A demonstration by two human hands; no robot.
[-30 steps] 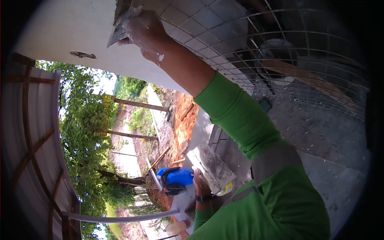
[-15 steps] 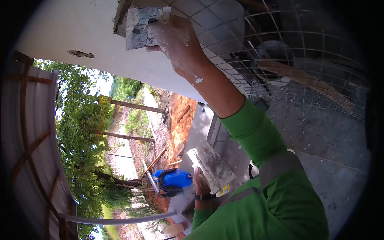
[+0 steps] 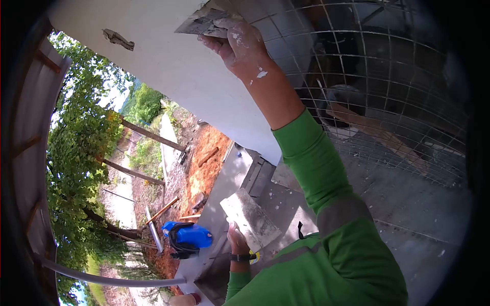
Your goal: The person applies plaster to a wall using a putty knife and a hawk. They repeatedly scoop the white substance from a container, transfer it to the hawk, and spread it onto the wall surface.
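Note:
The view is turned sideways, with the sky at the left. My right hand (image 3: 240, 46), spotted with white plaster, is closed on a wide putty knife (image 3: 201, 23). Its smeared blade is tilted against the pale wall (image 3: 168, 76), near the edge beside the wire mesh. Lower in the picture, my left hand (image 3: 238, 239), with a dark band at the wrist, grips a rectangular hawk (image 3: 251, 217) coated in whitish plaster. Most of the left fingers are hidden beneath the hawk. Something yellow (image 3: 254, 257) shows next to that wrist.
A chipped hole (image 3: 118, 40) marks the wall. Wire mesh (image 3: 388, 66) spans the upper right, with a bucket (image 3: 344, 97) and a wooden plank (image 3: 377, 132) behind it. A blue container with black straps (image 3: 190, 235) stands outside near orange soil (image 3: 204, 158). A pale pole (image 3: 112, 279) crosses the lower left.
My right hand and the putty knife have shifted towards the top of the picture, and the blade is tilted more edge-on. The whole view has turned slightly. My left hand still holds the hawk.

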